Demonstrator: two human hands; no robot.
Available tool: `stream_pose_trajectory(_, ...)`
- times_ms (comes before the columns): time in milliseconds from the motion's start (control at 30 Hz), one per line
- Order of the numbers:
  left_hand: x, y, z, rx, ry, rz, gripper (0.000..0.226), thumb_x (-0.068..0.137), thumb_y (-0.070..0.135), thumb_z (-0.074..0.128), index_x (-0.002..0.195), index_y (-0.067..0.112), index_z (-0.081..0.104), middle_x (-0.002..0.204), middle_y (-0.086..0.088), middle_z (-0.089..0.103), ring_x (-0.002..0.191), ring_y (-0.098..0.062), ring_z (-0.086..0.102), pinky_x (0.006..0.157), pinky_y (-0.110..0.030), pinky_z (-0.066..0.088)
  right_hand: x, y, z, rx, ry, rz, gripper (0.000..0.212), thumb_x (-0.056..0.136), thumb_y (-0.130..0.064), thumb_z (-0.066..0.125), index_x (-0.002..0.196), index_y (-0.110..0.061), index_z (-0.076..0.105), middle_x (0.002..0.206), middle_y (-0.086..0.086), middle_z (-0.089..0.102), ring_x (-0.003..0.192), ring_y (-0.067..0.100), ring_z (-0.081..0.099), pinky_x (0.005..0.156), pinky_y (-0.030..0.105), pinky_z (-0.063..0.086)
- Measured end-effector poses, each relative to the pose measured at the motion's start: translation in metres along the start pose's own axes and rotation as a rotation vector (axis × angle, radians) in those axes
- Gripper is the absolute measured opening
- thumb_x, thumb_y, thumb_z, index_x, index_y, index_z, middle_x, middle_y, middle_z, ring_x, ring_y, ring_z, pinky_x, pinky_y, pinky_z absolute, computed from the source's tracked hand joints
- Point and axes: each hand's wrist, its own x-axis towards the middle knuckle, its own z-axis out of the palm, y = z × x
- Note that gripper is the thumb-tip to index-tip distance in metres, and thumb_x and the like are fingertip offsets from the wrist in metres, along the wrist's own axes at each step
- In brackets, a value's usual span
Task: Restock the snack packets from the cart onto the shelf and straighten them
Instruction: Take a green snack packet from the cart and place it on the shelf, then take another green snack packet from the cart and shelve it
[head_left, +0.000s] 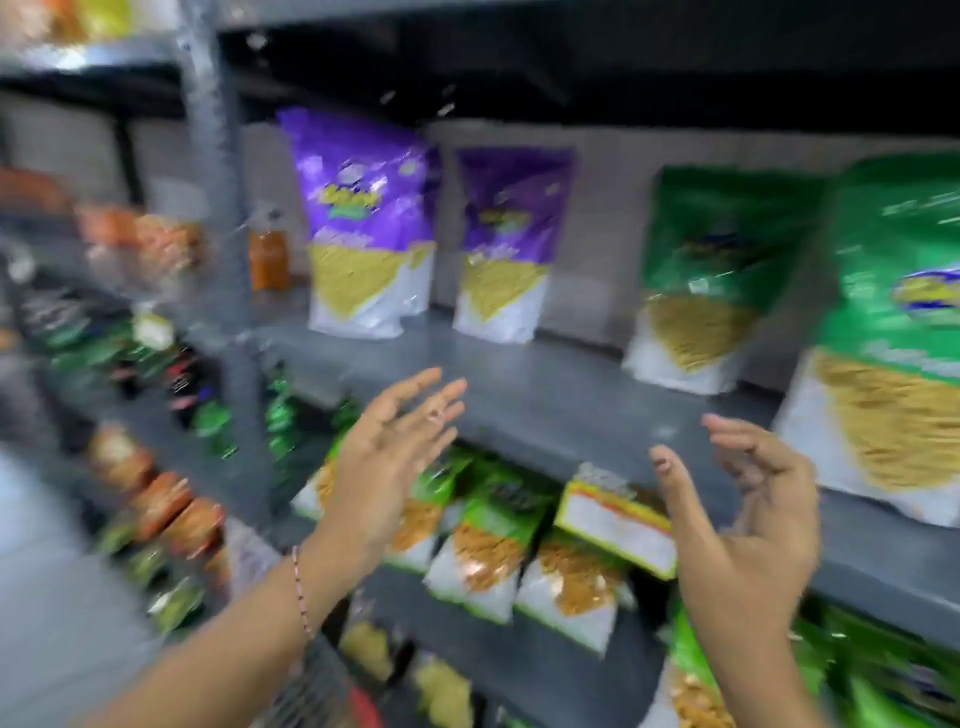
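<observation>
The view is blurred by motion. On the grey shelf (545, 395) stand two purple snack packets (358, 223) (506, 244) at the left and two green snack packets (711, 275) (893, 332) at the right, all upright. My left hand (395, 457) and my right hand (753, 525) are raised in front of the shelf edge, palms facing each other, about a packet's width apart. Both hold nothing; the left fingers are straight, the right fingers loosely bent. At the bottom edge shows a bit of wire mesh and red (332, 696), perhaps the cart.
A grey metal upright post (218, 208) stands left of the purple packets, with an orange bottle (269, 257) behind it. The lower shelf holds several green and white snack packets (488, 551) and a yellow-edged price tag (615, 525). More goods fill the shelves at the left.
</observation>
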Motion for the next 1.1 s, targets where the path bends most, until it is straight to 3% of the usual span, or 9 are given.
stream_pose_trajectory(200, -0.092, -0.024, -0.224, 0.297, 0.571, -0.244, 0.014, 0.092, 0.008, 0.057, 0.099, 0.013, 0.067, 0.104, -0.010, 0.073, 0.097, -0.024, 0.066, 0.077, -0.027, 0.055, -0.125, 0.006, 0.132, 0.183, -0.533, 0.104, 0.022, 0.086, -0.013, 0.070, 0.098, -0.021, 0.055, 0.100, 0.010, 0.063, 0.103, 0.023, 0.063, 0.096, 0.035, 0.046)
stream_pose_trajectory(267, -0.136, -0.039, -0.290, 0.360, 0.715, -0.431, 0.009, 0.093, 0.011, 0.057, 0.090, 0.011, 0.066, 0.092, -0.005, 0.072, 0.085, -0.022, 0.063, 0.068, -0.024, 0.050, -0.178, 0.019, 0.172, 0.186, -0.769, 0.209, 0.017, 0.086, -0.023, 0.069, 0.098, -0.019, 0.057, 0.098, -0.001, 0.062, 0.102, 0.008, 0.061, 0.095, 0.022, 0.044)
stream_pose_trajectory(433, -0.240, -0.076, -0.391, 0.521, 0.823, -1.042, 0.023, 0.092, 0.002, 0.054, 0.072, 0.012, 0.055, 0.050, 0.005, 0.065, 0.037, -0.004, 0.056, 0.043, -0.018, 0.043, -0.324, 0.060, 0.255, 0.136, -1.442, 0.448, 0.023, 0.084, -0.014, 0.074, 0.100, -0.024, 0.061, 0.096, -0.008, 0.064, 0.090, 0.000, 0.060, 0.078, 0.030, 0.048)
stream_pose_trajectory(600, -0.274, -0.114, -0.447, 0.385, 0.992, -1.223, 0.011, 0.090, 0.009, 0.055, 0.080, 0.012, 0.059, 0.077, -0.003, 0.061, 0.059, -0.009, 0.062, 0.071, -0.029, 0.061, -0.451, 0.059, 0.322, 0.072, -1.963, 0.529, 0.032, 0.085, -0.016, 0.073, 0.114, -0.023, 0.060, 0.116, -0.005, 0.064, 0.111, 0.011, 0.061, 0.097, 0.034, 0.050)
stream_pose_trajectory(700, -0.271, -0.147, -0.471, 0.128, 1.120, -1.204, 0.015, 0.097, 0.020, 0.048, 0.083, 0.021, 0.054, 0.074, 0.009, 0.058, 0.058, 0.000, 0.056, 0.047, -0.008, 0.048, -0.514, 0.048, 0.345, 0.034, -2.125, 0.543, 0.041, 0.085, -0.017, 0.073, 0.122, -0.021, 0.056, 0.129, 0.001, 0.060, 0.119, 0.020, 0.058, 0.097, 0.036, 0.048)
stream_pose_trajectory(767, -0.267, -0.180, -0.501, -0.055, 1.250, -1.188, 0.023, 0.096, 0.034, 0.047, 0.095, 0.013, 0.057, 0.070, 0.000, 0.065, 0.054, -0.013, 0.062, 0.041, -0.013, 0.048, -0.569, 0.045, 0.366, 0.004, -2.228, 0.543, 0.052, 0.081, -0.018, 0.074, 0.127, -0.021, 0.052, 0.135, 0.005, 0.056, 0.121, 0.026, 0.056, 0.097, 0.039, 0.048)
stream_pose_trajectory(900, -0.267, -0.232, -0.552, 0.053, 1.624, -0.994, 0.065, 0.081, 0.049, 0.061, 0.122, -0.001, 0.058, 0.115, -0.014, 0.067, 0.108, -0.030, 0.065, 0.097, -0.044, 0.052, -0.618, 0.041, 0.377, -0.026, -2.251, 0.456, 0.079, 0.077, -0.034, 0.077, 0.142, -0.012, 0.038, 0.141, 0.015, 0.048, 0.125, 0.037, 0.050, 0.097, 0.048, 0.047)
stream_pose_trajectory(967, -0.252, -0.215, -0.556, 0.205, 1.825, -0.880, 0.059, 0.082, 0.041, 0.067, 0.122, -0.002, 0.060, 0.124, -0.018, 0.066, 0.118, -0.033, 0.062, 0.099, -0.037, 0.048, -0.644, 0.043, 0.378, -0.049, -2.253, 0.389, 0.090, 0.076, -0.036, 0.077, 0.148, -0.014, 0.028, 0.148, 0.016, 0.041, 0.131, 0.038, 0.046, 0.101, 0.051, 0.046)
stream_pose_trajectory(1100, -0.257, -0.215, -0.567, 0.489, 1.705, -1.051, 0.052, 0.095, 0.039, 0.053, 0.120, -0.006, 0.061, 0.128, -0.027, 0.062, 0.121, -0.041, 0.057, 0.091, -0.036, 0.045, -0.671, 0.037, 0.371, -0.160, -2.239, 0.250, 0.113, 0.071, -0.036, 0.082, 0.154, -0.019, 0.008, 0.162, 0.011, 0.024, 0.144, 0.035, 0.032, 0.101, 0.061, 0.045)
